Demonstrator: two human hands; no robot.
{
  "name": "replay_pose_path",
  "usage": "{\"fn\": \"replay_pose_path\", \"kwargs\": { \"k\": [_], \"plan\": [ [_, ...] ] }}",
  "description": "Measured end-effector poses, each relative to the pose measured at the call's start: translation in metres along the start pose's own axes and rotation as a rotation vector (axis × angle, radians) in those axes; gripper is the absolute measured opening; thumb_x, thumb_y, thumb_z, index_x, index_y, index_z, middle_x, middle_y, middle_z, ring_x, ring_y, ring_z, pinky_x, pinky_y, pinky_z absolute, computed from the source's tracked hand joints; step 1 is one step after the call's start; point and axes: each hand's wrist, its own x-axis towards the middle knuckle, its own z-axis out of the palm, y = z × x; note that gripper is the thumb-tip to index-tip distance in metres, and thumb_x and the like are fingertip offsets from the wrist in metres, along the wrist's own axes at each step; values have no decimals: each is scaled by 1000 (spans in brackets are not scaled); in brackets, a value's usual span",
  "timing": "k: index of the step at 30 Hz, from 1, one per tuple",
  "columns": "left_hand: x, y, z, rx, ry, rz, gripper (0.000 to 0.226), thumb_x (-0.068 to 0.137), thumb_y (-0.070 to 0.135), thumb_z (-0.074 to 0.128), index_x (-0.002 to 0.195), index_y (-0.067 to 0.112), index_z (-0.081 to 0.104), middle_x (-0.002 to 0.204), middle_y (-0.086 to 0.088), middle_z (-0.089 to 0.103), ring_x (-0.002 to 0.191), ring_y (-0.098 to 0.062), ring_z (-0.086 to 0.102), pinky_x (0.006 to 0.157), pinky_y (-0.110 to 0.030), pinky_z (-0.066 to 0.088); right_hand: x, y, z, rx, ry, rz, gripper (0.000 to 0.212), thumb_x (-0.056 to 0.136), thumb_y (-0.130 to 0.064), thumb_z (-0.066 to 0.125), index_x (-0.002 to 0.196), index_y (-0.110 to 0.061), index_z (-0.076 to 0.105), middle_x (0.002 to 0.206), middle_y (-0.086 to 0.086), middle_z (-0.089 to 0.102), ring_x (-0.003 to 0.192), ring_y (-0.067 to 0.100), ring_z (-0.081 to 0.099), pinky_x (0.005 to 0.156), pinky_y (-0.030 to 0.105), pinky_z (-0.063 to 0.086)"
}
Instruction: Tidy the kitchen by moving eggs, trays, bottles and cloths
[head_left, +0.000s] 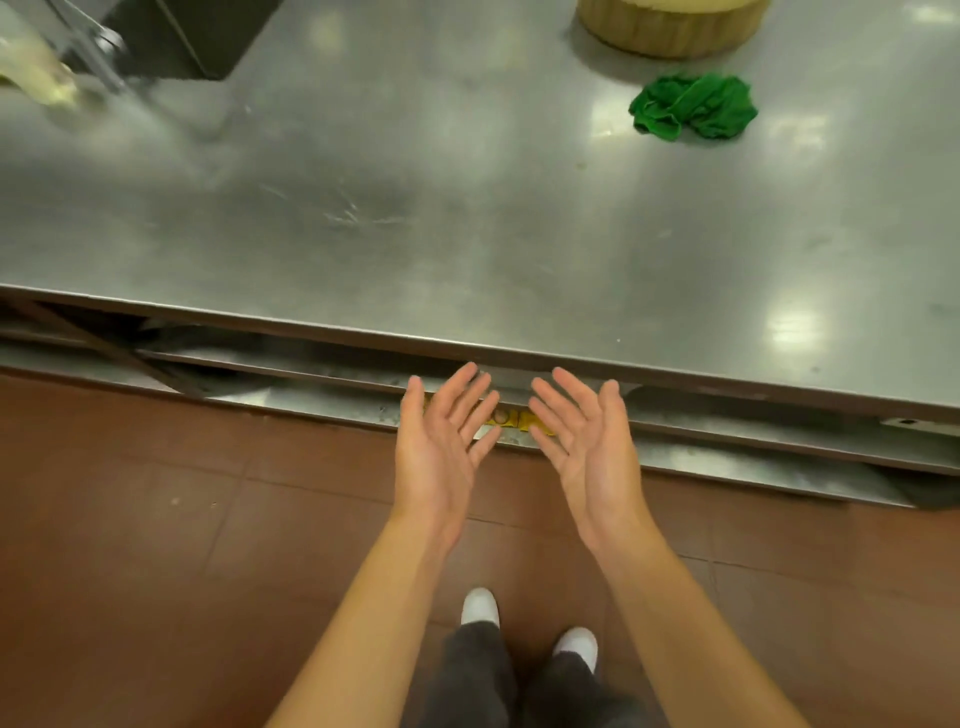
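Overhead, one stainless steel counter fills the upper half of the view, scratched and glaring with light reflections. Below its front edge run two lower steel shelves, stepped one under the other. One floor of red-brown tiles takes the lower half.

One dark sink basin is cut into the counter's far left corner. One pale blurred object lies just left of the basin; too smeared to identify. One round wooden chopping block sits at the far right edge, cut off by the frame.

Person standing at the counter: two bare forearms reaching forward, two dark trouser legs, two white shoes on the tiles.

Two hands, both palm-up, side by side but not touching, held in front of the lower shelves and below the counter edge. Left hand: fingers straight and spread wide, holding nothing. Right hand: fingers straight and slightly fanned, holding nothing.

One green cloth, crumpled in a heap, lies on the counter just in front of the chopping block, well apart from both hands.

One yellow item shows on a lower shelf in the gap between the hands, mostly hidden by the fingers; one small round brownish shape beside it. Cannot tell what either is.
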Motion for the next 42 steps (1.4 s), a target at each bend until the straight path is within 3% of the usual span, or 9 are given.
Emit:
{"fn": "replay_pose_path", "kwargs": {
  "k": [14, 22, 31, 38, 42],
  "plan": [
    [-107, 153, 13, -73, -78, 381, 67, 100, 63, 24, 140, 20, 56, 139, -4, 62, 130, -19, 58, 116, -48, 34, -71, -101, 104, 124, -321, -96, 64, 102, -57, 21, 140, -18, 53, 140, 3, 59, 134, 18, 49, 117, 42, 32],
    [-150, 186, 37, 127, 162, 680, 59, 104, 57, 22, 143, 26, 53, 140, 7, 61, 130, -8, 56, 117, -45, 35, -78, -153, 138, -112, -544, -237, 55, 101, -57, 24, 136, -28, 55, 138, -7, 59, 133, 8, 48, 116, 36, 32],
    [-152, 162, 117, 232, 273, 738, 57, 103, 57, 24, 145, 28, 50, 143, 9, 58, 130, -6, 54, 118, -44, 34, -60, -210, 96, -114, -588, -197, 54, 101, -54, 29, 137, -23, 54, 136, -4, 61, 130, 10, 51, 117, 39, 33],
    [-136, 139, 199, 338, 232, 779, 63, 98, 64, 30, 147, 29, 47, 146, 9, 55, 132, -5, 52, 114, -37, 37, -47, -254, 36, -74, -530, -237, 53, 102, -54, 29, 140, -23, 51, 139, -3, 58, 132, 10, 49, 116, 37, 33],
    [-129, 125, 235, 408, 191, 807, 62, 99, 61, 29, 150, 28, 43, 150, 8, 51, 135, -6, 49, 118, -42, 34, -42, -276, 5, -41, -493, -246, 55, 102, -54, 30, 140, -22, 52, 136, -3, 61, 130, 9, 51, 115, 37, 34]
  ]
}}
